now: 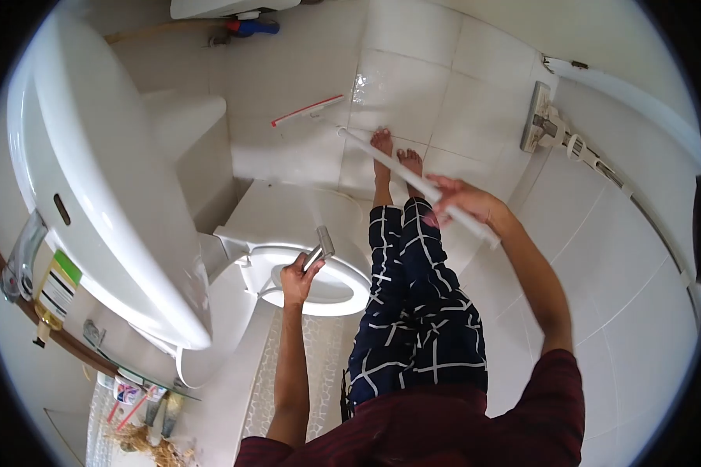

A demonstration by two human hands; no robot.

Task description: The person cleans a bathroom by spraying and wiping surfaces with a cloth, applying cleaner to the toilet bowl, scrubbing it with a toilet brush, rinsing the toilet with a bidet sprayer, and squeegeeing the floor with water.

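My left hand [297, 278] is wrapped round a metal handheld bidet sprayer [325, 243], above the white toilet seat [358, 292]. A faint streak of water runs from the sprayer head toward the floor. On the other side, my right hand [467, 204] has the white pole of a floor squeegee [389, 163] lying across it. Its grip looks loose, with some fingers stretched out and slightly blurred. The squeegee's red-edged blade [308, 110] is on the tiled floor beyond my feet.
The white washbasin [125, 194] takes up the left, with a yellow bottle with a green label [58, 288] by its tap [25, 257]. A flat-headed mop [535, 117] leans at the right wall. Wet tiles [397, 86] shine ahead of my bare feet.
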